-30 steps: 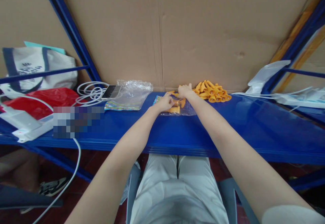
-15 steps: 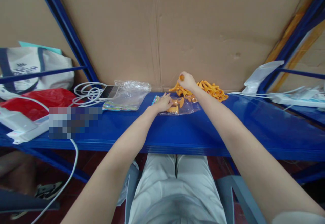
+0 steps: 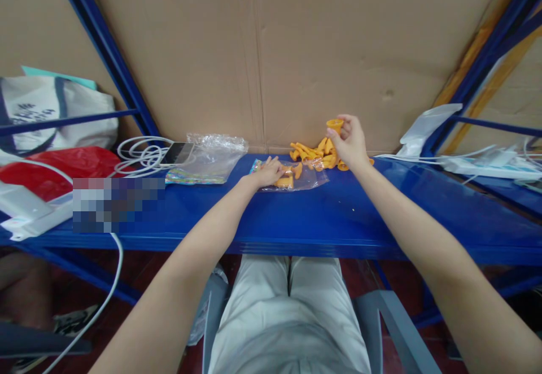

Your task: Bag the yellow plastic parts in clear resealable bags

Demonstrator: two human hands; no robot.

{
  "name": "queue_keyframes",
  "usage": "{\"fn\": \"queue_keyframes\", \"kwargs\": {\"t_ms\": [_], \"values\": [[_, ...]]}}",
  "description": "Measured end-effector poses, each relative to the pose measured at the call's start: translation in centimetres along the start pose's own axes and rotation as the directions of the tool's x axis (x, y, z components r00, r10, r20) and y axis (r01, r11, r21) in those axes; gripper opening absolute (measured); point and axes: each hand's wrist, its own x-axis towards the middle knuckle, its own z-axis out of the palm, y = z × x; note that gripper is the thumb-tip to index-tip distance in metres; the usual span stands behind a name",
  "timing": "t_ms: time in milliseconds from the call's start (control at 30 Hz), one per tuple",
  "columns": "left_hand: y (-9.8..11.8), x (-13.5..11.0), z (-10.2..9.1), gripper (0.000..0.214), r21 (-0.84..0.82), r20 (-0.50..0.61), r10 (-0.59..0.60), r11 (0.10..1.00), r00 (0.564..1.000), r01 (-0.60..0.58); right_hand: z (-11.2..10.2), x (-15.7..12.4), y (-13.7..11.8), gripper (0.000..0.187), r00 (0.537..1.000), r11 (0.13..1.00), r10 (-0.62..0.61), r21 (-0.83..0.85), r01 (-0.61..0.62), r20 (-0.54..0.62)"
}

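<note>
- Thumb and fingers of the right hand (image 3: 352, 139) are closed around one orange trumpet-shaped piece (image 3: 333, 126), gripped below its flared rim – probably because the narrower part is easier to pinch – so the wide mouth is left uncovered and turned upward.
- By the left hand (image 3: 270, 172), nothing seems to be clasped: it is laid palm down, fingers apart, on the colourful end of a clear plastic bag (image 3: 314, 182), presumably so that the slippery film is kept from sliding.
- Inside that bag, on the blue shelf (image 3: 305, 218), a few orange pieces (image 3: 284, 182) are seen through the film.
- Just behind, a loose heap of orange horns (image 3: 311, 151) is set against the cardboard panel (image 3: 190, 40), within easy reach of the right hand.
- Farther left, flat clear bags (image 3: 218, 156) are laid out, a phone (image 3: 178, 152) beside them – apparently overlapped by the film.
</note>
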Motion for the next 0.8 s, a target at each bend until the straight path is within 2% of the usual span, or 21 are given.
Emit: {"fn": "queue_keyframes", "kwargs": {"t_ms": [33,100,200,300,367,433,500,567,700,800], "values": [[0.0,0.0,-0.1,0.037,-0.002,0.022,-0.010,1.000,1.000,0.010,0.0,-0.8,-0.3,0.051,1.000,1.000,0.018,-0.007,-0.018,-0.004],[0.1,-0.1,-0.3,0.037,-0.003,0.067,-0.025,1.000,0.997,0.025,-0.2,-1.9,-1.2,0.050,0.996,0.995,0.060,-0.078,-0.055,0.065],[0.6,-0.4,-0.8,0.035,-0.007,0.084,-0.014,1.000,0.996,0.015,-1.1,-2.6,-2.7,0.045,0.950,0.957,0.149,-0.280,-0.070,0.274],[1.1,-0.9,-1.4,0.034,-0.032,0.054,-0.024,0.999,0.998,0.026,-1.9,-3.2,-4.3,0.034,0.847,0.870,0.223,-0.491,0.050,0.482],[1.3,-1.1,-1.7,0.033,-0.055,0.011,-0.044,0.997,0.999,0.045,-2.0,-3.6,-5.2,0.029,0.764,0.812,0.271,-0.565,0.146,0.586],[1.2,-1.3,-1.9,0.029,-0.067,-0.036,-0.046,0.997,0.998,0.044,-1.9,-3.9,-5.7,0.027,0.700,0.777,0.304,-0.593,0.209,0.646],[1.1,-1.3,-1.9,0.025,-0.065,-0.070,-0.041,0.997,0.997,0.037,-1.8,-4.0,-5.8,0.027,0.665,0.782,0.311,-0.580,0.228,0.679],[1.0,-1.2,-2.0,0.022,-0.054,-0.079,-0.049,0.998,0.996,0.045,-1.7,-3.8,-5.6,0.028,0.650,0.836,0.275,-0.511,0.202,0.708],[1.2,-1.3,-2.0,0.024,-0.048,-0.066,-0.041,0.998,0.997,0.038,-1.3,-3.6,-4.7,0.039,0.683,0.967,0.085,-0.224,0.118,0.725],[1.3,-1.4,-2.1,0.027,-0.062,-0.068,-0.022,0.998,0.997,0.018,-1.0,-3.6,-4.3,0.041,0.691,0.995,-0.007,-0.063,0.077,0.723]]}}
